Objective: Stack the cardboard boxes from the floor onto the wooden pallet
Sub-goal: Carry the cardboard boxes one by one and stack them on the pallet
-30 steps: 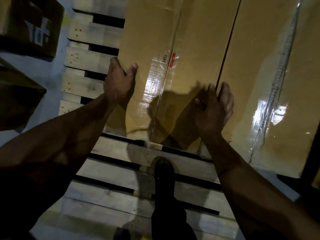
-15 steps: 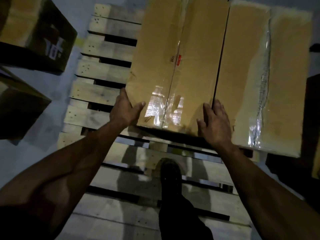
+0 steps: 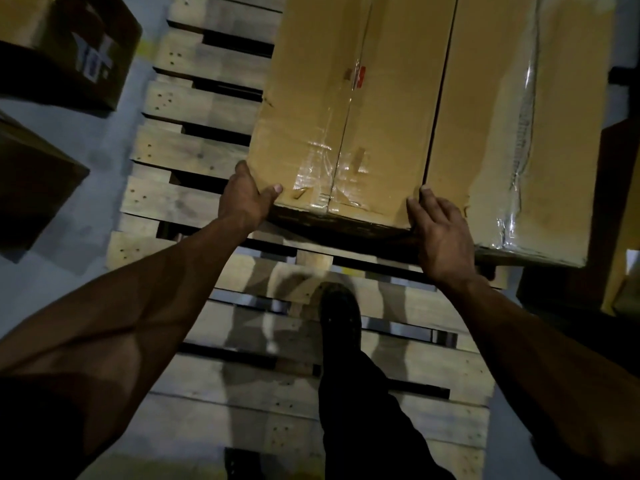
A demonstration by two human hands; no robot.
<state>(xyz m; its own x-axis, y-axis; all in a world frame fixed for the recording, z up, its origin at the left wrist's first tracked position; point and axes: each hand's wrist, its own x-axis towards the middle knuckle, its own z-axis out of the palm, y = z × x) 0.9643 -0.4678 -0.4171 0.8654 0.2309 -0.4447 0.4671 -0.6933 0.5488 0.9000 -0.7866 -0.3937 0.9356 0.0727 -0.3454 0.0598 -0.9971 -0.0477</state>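
Note:
A long taped cardboard box (image 3: 346, 109) lies on the wooden pallet (image 3: 194, 154), its right side against a second taped box (image 3: 519, 133). My left hand (image 3: 247, 199) grips the first box's near left corner, thumb on top. At the near right corner my right hand (image 3: 440, 233) rests with its fingers spread against the box's edge. My dark shoe (image 3: 341, 317) stands on the pallet slats just short of the box.
Two more cardboard boxes sit on the grey floor at the left: one printed box (image 3: 65, 46) at the top left and a darker one (image 3: 31, 181) below it. Another box edge (image 3: 623, 258) shows at the far right. Bare slats stretch toward me.
The box has slid away from me, farther onto the pallet. Both hands have shifted from its top and sides to its near corners.

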